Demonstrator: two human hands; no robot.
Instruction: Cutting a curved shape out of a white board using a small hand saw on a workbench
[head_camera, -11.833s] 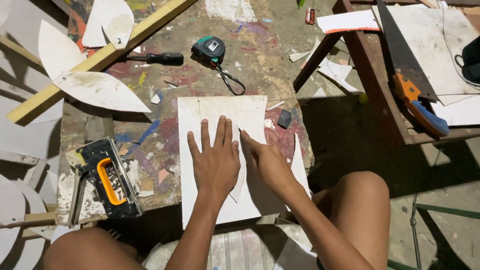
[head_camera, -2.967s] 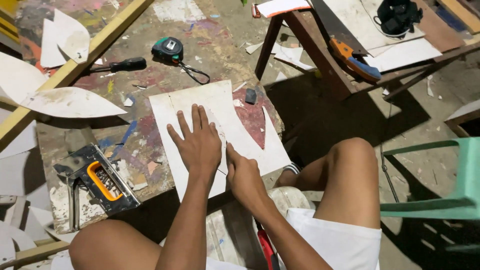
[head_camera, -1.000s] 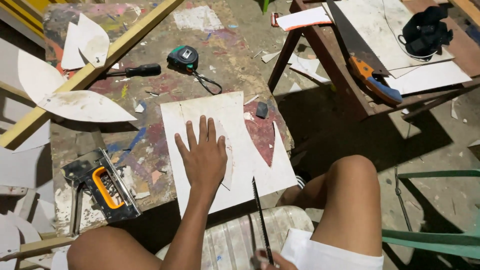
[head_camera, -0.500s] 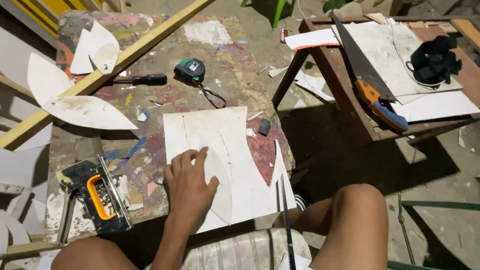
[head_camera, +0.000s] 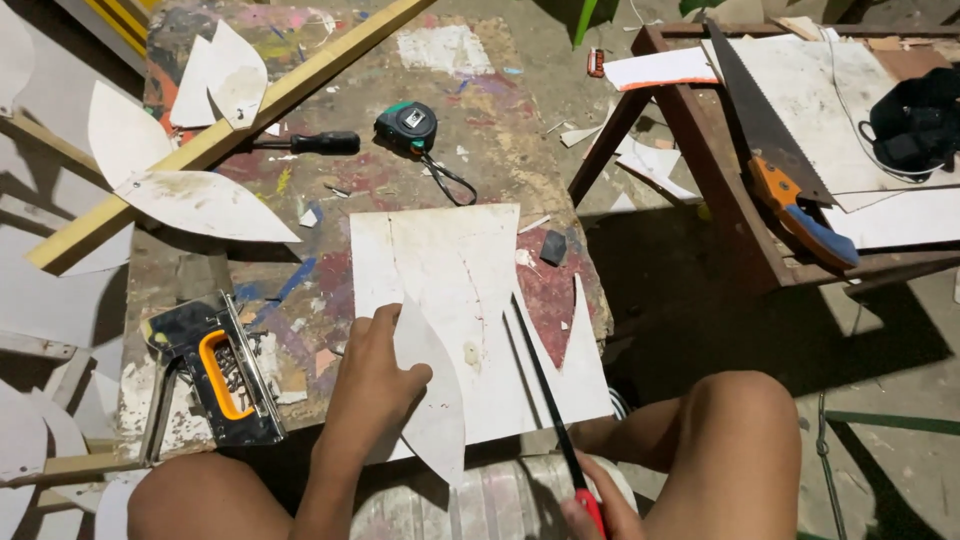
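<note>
half a second ago the left hand (head_camera: 372, 385) lay spread flat on the white sheet (head_camera: 455, 290); now it has lifted a leaf-shaped white cutout (head_camera: 432, 395) at the sheet's near left corner, thumb on top and fingers (head_camera: 375, 325) curled round its left edge, so the hand is closed on it. the right hand (head_camera: 597, 512) was barely in view at the bottom edge then; it has come up a little, and the thin dark blade (head_camera: 540, 385) it grips by a red handle (head_camera: 590, 510) now rests over the sheet's near right part instead of hanging off its edge. the right fingers are wrapped tight round that handle.

the cutout sits at about 6 o'clock on the paint-stained surface (head_camera: 330, 200), overlapping the sheet's near edge. its long axis runs from 11 o'clock to 5 o'clock, one pointed tip toward the sheet's middle, the other toward the person's lap. the blade runs nearly parallel, tip at 11 o'clock, handle at 5 o'clock, just right of the cutout.

at 9 o'clock from the left hand lies a black and orange staple gun (head_camera: 210, 375). at 12 o'clock, beyond the sheet, sit a tape measure (head_camera: 407, 125) and a screwdriver (head_camera: 300, 143). more white leaf shapes (head_camera: 205, 200) lie at 10 o'clock. a handsaw (head_camera: 780, 150) rests on a side bench (head_camera: 720, 190) at 2 o'clock.
</note>
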